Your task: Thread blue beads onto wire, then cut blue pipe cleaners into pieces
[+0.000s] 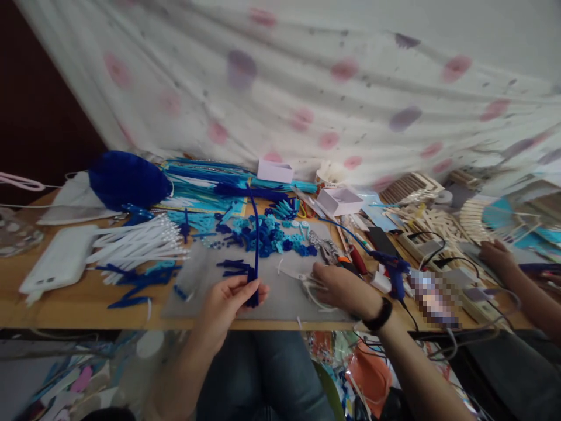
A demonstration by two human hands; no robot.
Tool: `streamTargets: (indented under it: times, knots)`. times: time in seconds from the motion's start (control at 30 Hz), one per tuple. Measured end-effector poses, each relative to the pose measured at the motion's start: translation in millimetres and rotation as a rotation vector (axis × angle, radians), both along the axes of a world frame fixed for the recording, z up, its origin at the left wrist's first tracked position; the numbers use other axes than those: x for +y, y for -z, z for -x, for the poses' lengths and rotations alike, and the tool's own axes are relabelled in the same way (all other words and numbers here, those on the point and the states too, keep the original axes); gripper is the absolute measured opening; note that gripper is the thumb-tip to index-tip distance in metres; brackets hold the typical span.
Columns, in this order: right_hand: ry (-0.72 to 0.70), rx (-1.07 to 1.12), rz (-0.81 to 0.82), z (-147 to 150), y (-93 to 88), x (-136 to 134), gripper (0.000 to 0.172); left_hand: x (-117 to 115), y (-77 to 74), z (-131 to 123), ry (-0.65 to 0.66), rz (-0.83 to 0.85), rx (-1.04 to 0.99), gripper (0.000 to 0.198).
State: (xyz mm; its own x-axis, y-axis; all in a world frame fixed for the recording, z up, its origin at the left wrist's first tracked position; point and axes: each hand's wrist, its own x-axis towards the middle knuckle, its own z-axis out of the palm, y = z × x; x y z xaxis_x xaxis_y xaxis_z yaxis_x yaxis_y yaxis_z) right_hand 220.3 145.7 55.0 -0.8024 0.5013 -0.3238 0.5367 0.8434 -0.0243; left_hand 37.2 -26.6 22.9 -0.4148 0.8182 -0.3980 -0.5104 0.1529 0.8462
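Note:
My left hand pinches dark blue pipe cleaners near the table's front edge. One long stem stands upright above the fingers, and a short bundle shows below the thumb. To the right, my right hand is closed on a pair of white-handled scissors, low over the grey mat. The blades point left, apart from the stem. Just behind my left hand lie short dark blue pieces. Farther back is a pile of blue and turquoise pipe-cleaner shapes.
White bead-tipped stems and a white power bank-like object lie left. Long blue and turquoise stems line the back. A blue glue gun, a pixelated phone and power strips stand right. A co-worker's hand is far right.

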Motion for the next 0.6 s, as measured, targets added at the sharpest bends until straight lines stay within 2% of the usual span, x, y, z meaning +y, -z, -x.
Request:
streamTargets:
  times: [0.13,0.23,0.3,0.4,0.47,0.5,0.6]
  knots:
    - [0.062,0.273,0.280,-24.7,-15.5,12.5,0.015,8.1,-8.5,8.9,0.006,-0.023,-0.053,0.038]
    - [0.121,0.455,0.480,-37.3,-18.3,10.9,0.023,13.7,-15.9,10.2,0.025,-0.038,-0.039,0.040]
    - [0.129,0.490,0.527,-42.3,-17.7,2.8,0.028,16.8,-19.9,8.5,0.035,-0.054,-0.034,0.040]
    - [0.137,0.570,0.457,-45.8,-11.8,-18.4,0.048,20.8,-24.4,1.6,0.044,-0.091,-0.047,0.036]
    - [0.159,0.749,0.378,-44.2,-3.1,-34.9,0.066,23.3,-27.3,-6.3,0.051,-0.111,-0.074,0.034]
    - [0.182,0.869,0.330,-41.7,2.2,-42.6,0.069,24.2,-29.0,-11.2,0.054,-0.116,-0.093,0.033]
    - [0.238,1.079,0.193,-28.9,17.1,-60.5,0.064,25.6,-34.1,-28.4,0.065,-0.131,-0.131,0.031]
